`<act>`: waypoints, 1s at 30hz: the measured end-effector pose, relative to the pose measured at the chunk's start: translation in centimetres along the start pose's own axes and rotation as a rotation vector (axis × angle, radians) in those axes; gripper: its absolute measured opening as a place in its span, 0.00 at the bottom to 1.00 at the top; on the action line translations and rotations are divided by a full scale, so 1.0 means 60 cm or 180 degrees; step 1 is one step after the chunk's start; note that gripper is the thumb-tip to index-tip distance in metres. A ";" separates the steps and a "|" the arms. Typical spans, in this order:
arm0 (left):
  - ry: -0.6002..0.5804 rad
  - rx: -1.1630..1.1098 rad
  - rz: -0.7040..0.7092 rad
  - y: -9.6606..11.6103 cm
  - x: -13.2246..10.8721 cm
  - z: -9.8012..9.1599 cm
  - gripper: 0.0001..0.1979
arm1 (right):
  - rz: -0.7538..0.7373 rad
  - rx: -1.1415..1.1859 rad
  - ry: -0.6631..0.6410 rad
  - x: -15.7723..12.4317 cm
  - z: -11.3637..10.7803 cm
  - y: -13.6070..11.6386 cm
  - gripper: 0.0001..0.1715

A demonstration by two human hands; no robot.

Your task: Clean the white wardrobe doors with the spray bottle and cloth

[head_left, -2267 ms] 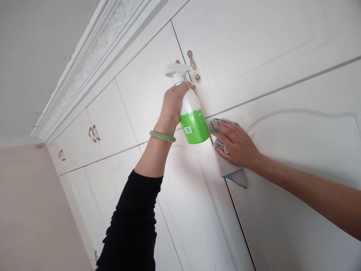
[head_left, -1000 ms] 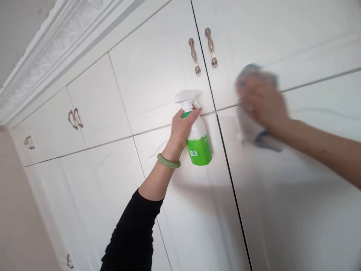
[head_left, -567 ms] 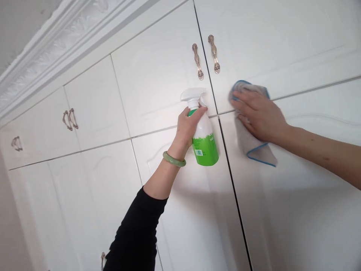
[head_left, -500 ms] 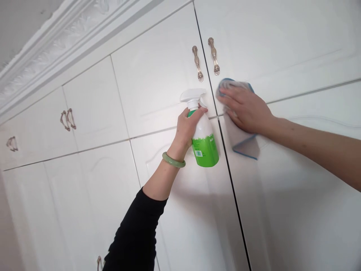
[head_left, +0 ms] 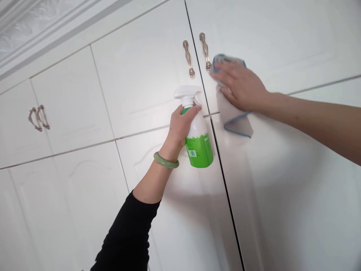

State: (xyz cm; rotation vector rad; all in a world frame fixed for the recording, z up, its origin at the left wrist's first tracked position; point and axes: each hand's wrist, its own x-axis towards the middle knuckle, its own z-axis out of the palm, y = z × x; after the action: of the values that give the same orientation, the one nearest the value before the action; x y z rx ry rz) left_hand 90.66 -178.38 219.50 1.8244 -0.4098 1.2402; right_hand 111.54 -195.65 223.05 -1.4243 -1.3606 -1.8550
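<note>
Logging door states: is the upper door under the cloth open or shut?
Shut: upper door lies flush with its neighbour, only a thin seam between.

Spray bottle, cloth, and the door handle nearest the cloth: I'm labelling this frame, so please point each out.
spray bottle (head_left: 200, 152), head view, on its green label.
cloth (head_left: 234, 119), head view, on the grey flap hanging free.
door handle (head_left: 205, 52), head view, on the middle of its metal shaft.

Cabinet doors (head_left: 146, 75): smooth white semi-gloss finish. Handles (head_left: 188, 59): polished bronze-toned metal. Spray bottle (head_left: 197, 139): glossy plastic. Cloth (head_left: 235, 119): soft matt grey fabric, blue-edged. Bangle (head_left: 166, 161): smooth, glossy green.
</note>
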 end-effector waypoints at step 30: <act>-0.0001 0.0051 -0.0008 0.013 0.008 0.020 0.14 | 0.0738 -0.0607 0.0077 0.141 -0.018 0.032 0.38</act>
State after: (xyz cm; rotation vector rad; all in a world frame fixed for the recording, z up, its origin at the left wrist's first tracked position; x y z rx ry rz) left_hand 91.08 -179.71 220.15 1.8381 -0.3985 1.2448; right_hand 109.35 -195.57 231.48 -1.5732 -0.9808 -1.8797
